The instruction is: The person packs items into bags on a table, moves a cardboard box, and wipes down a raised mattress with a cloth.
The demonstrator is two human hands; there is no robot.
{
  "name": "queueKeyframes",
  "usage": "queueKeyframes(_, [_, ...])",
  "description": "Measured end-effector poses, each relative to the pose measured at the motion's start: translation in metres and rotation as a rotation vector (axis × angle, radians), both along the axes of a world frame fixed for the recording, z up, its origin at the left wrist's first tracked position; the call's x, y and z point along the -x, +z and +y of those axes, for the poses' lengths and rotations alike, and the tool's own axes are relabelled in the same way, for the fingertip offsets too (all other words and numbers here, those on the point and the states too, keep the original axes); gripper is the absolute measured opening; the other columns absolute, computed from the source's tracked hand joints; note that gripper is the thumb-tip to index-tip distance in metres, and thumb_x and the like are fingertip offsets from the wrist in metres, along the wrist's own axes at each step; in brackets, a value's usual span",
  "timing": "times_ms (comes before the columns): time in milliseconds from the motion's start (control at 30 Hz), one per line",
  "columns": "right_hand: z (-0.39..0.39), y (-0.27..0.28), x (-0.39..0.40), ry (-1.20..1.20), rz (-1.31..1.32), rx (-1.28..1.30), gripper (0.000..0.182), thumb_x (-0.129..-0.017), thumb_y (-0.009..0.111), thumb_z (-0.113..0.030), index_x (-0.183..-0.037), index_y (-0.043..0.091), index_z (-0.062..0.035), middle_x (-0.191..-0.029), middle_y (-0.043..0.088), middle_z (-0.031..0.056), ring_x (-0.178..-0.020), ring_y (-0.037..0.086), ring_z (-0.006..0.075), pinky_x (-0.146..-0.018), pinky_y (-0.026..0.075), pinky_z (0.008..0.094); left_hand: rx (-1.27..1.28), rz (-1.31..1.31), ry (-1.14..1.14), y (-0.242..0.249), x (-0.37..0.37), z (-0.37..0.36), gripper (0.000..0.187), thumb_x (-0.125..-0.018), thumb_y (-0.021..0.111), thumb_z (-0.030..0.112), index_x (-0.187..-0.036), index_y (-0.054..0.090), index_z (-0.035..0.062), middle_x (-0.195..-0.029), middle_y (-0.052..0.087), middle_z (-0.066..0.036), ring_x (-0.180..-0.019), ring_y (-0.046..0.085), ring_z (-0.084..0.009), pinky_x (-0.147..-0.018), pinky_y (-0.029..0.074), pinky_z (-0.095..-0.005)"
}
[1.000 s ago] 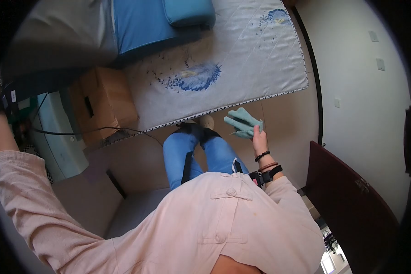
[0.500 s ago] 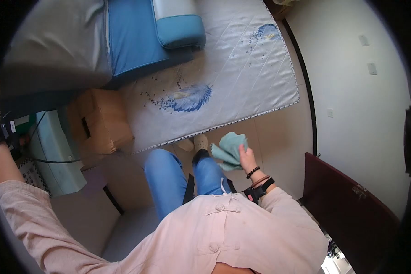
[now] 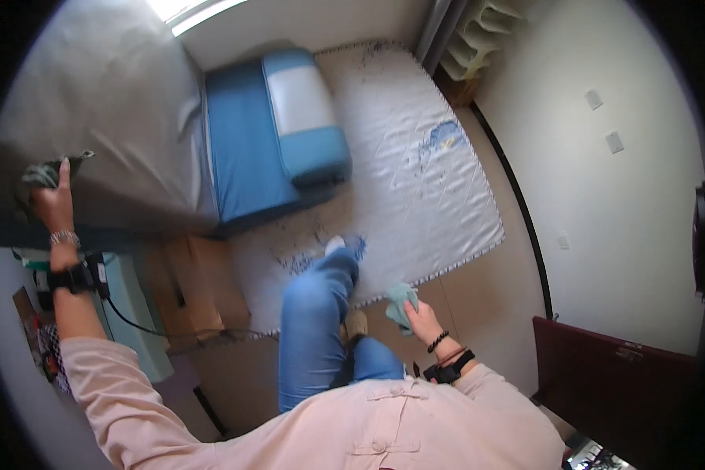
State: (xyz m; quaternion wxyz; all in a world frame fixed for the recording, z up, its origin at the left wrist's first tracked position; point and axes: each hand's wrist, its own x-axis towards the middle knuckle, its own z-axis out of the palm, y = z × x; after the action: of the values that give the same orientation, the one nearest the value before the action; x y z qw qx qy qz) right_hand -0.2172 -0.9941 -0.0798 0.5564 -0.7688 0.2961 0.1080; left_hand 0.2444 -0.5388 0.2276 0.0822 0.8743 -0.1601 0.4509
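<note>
My left hand (image 3: 53, 207) is reached out at the far left, fingers wrapped round a crumpled dark green cloth (image 3: 43, 174). It overlaps the big grey cover (image 3: 110, 102) in this view. Low on the right, my right hand (image 3: 422, 319) grips a bunched pale green cloth (image 3: 401, 301), which hangs near the trimmed edge of the white quilted mat (image 3: 423, 227). My one knee is bent forward, and that foot is over the blue feather print of the mat; the other shoe (image 3: 357, 323) is by the mat's edge.
A blue seat (image 3: 243, 141) with a blue and white cushion (image 3: 309, 117) stands beside the grey cover. Near my left leg is a cardboard box (image 3: 207, 286), with a pale green case (image 3: 145, 313) next to it. A dark red panel (image 3: 603, 384) stands at right by the white wall (image 3: 595, 196).
My left hand has come up into view with a dark green cloth. One foot has stepped forward over the mat. The view has tilted up, showing the window and shelf.
</note>
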Motion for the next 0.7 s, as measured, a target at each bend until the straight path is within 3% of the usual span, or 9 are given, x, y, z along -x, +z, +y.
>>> queueKeyframes(67, [-0.004, -0.003, -0.02, -0.16, -0.05, -0.113, 0.03, -0.084, 0.049, -0.027, -0.095, 0.056, -0.0003, -0.08, 0.061, 0.0149, -0.075, 0.059, 0.025, -0.069, 0.045, 0.0349, 0.095, -0.081, 0.059, -0.002, 0.004, -0.013, 0.038, -0.07, 0.07, 0.032, -0.079, 0.055, -0.0018, -0.083, 0.061, -0.012, -0.072, 0.058, -0.0244, -0.069, 0.045, -0.0321])
queueKeyframes(167, [-0.03, -0.026, -0.074, -0.234, -0.283, -0.05, 0.026, -0.082, 0.052, -0.023, -0.094, 0.057, 0.0001, -0.084, 0.062, 0.0119, -0.075, 0.059, 0.0209, -0.069, 0.045, 0.0331, 0.128, -0.366, 0.199, -0.009, -0.009, -0.019, 0.041, -0.068, 0.072, 0.035, -0.078, 0.055, -0.0017, -0.081, 0.061, -0.011, -0.07, 0.059, -0.0205, -0.065, 0.047, -0.0322])
queueKeyframes(233, [-0.066, -0.006, -0.126, -0.291, -0.285, -0.085, 0.025, -0.081, 0.055, -0.019, -0.094, 0.057, 0.0012, -0.086, 0.062, 0.008, -0.075, 0.057, 0.0151, -0.068, 0.045, 0.03, 0.255, -0.353, 0.185, -0.012, -0.016, -0.015, 0.043, -0.067, 0.073, 0.036, -0.078, 0.056, -0.0024, -0.083, 0.062, -0.012, -0.074, 0.06, -0.0185, -0.065, 0.048, -0.031])
queueKeyframes(300, [-0.104, 0.025, -0.192, -0.444, -0.351, -0.122, 0.026, -0.081, 0.056, -0.018, -0.096, 0.056, 0.0037, -0.085, 0.06, 0.0055, -0.075, 0.054, 0.0113, -0.066, 0.045, 0.0264, 0.34, -0.346, 0.217, -0.011, -0.021, -0.015, 0.041, -0.069, 0.071, 0.033, -0.081, 0.059, -0.0034, -0.085, 0.063, -0.012, -0.074, 0.06, -0.0176, -0.066, 0.048, -0.0301])
queueKeyframes(400, [-0.138, 0.11, -0.284, -0.417, -0.361, -0.181, 0.027, -0.082, 0.054, -0.017, -0.098, 0.055, 0.0048, -0.084, 0.059, 0.0047, -0.074, 0.053, 0.0096, -0.065, 0.043, 0.0241, 0.371, -0.302, 0.29, -0.011, -0.002, -0.05, 0.032, -0.075, 0.066, 0.025, -0.086, 0.062, -0.0042, -0.088, 0.064, -0.012, -0.072, 0.061, -0.0177, -0.065, 0.048, -0.029])
queueKeyframes(467, [-0.138, 0.169, -0.343, -0.432, -0.562, -0.106, 0.028, -0.083, 0.053, -0.019, -0.097, 0.055, 0.0052, -0.084, 0.058, 0.0048, -0.073, 0.051, 0.009, -0.065, 0.042, 0.0237, 0.073, -0.375, 0.424, -0.004, -0.008, -0.05, 0.024, -0.083, 0.057, 0.019, -0.09, 0.061, -0.0035, -0.092, 0.062, -0.013, -0.077, 0.059, -0.0171, -0.07, 0.047, -0.0283])
queueKeyframes(533, [-0.137, 0.193, -0.377, -0.411, -0.484, -0.12, 0.029, -0.084, 0.052, -0.021, -0.097, 0.055, 0.0053, -0.084, 0.057, 0.0049, -0.073, 0.049, 0.0085, -0.064, 0.041, 0.0235, 0.039, -0.354, 0.509, -0.004, -0.008, -0.05, 0.024, -0.084, 0.056, 0.017, -0.084, 0.058, -0.0067, -0.089, 0.061, -0.015, -0.072, 0.056, -0.0213, -0.068, 0.045, -0.0314])
queueKeyframes(600, [-0.127, 0.19, -0.404, -0.507, -0.442, -0.097, 0.028, -0.084, 0.052, -0.021, -0.094, 0.055, 0.0045, -0.083, 0.057, 0.0038, -0.071, 0.049, 0.0082, -0.062, 0.041, 0.0235, 0.159, -0.298, 0.536, -0.012, -0.003, -0.042, 0.027, -0.085, 0.055, 0.018, -0.085, 0.056, -0.0081, -0.089, 0.06, -0.018, -0.07, 0.055, -0.0241, -0.068, 0.044, -0.033])
queueKeyframes(700, [-0.103, 0.2, -0.431, -0.548, -0.226, -0.305, 0.025, -0.085, 0.052, -0.02, -0.089, 0.056, 0.0033, -0.079, 0.057, 0.0021, -0.069, 0.049, 0.0086, -0.061, 0.042, 0.0243, 0.173, -0.104, 0.618, -0.002, 0.002, -0.056, 0.029, -0.085, 0.053, 0.015, -0.094, 0.054, -0.0126, -0.098, 0.057, -0.021, -0.082, 0.056, -0.0262, -0.077, 0.043, -0.034])
